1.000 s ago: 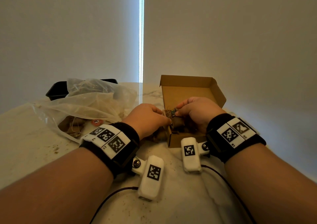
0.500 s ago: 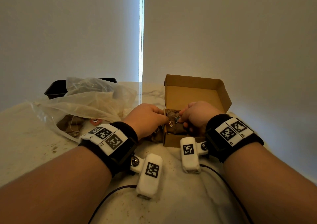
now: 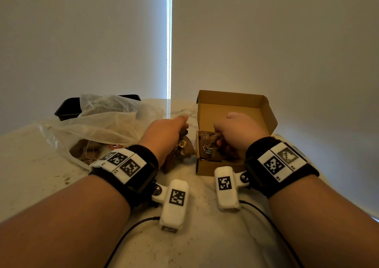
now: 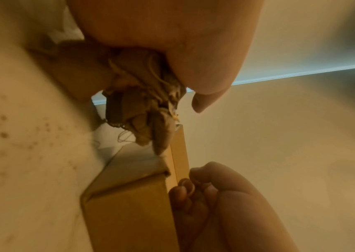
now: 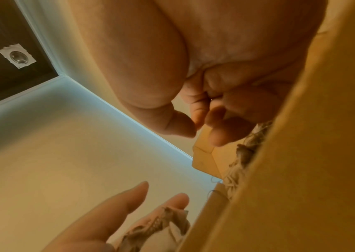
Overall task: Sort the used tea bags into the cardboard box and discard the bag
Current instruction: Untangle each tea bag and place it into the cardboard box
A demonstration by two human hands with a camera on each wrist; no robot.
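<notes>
Hands have split apart since the earlier frame: left hand [image 3: 164,133] pulled back left of the cardboard box [image 3: 264,111], gripping a clump of tea bags [image 4: 142,109] just beside its left wall. Right hand [image 3: 239,133] sits inside the box, fingers curled over the bags there; actual grip unclear. Bags look brown, crumpled, stringy, tagged. Likely light, limp, tear-prone: take the body, not the string.

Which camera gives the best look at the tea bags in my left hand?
The left wrist view: the clump of used tea bags fills mid-frame under the left hand. The head view shows them small, half hidden; the right wrist view catches only a blurred edge.
</notes>
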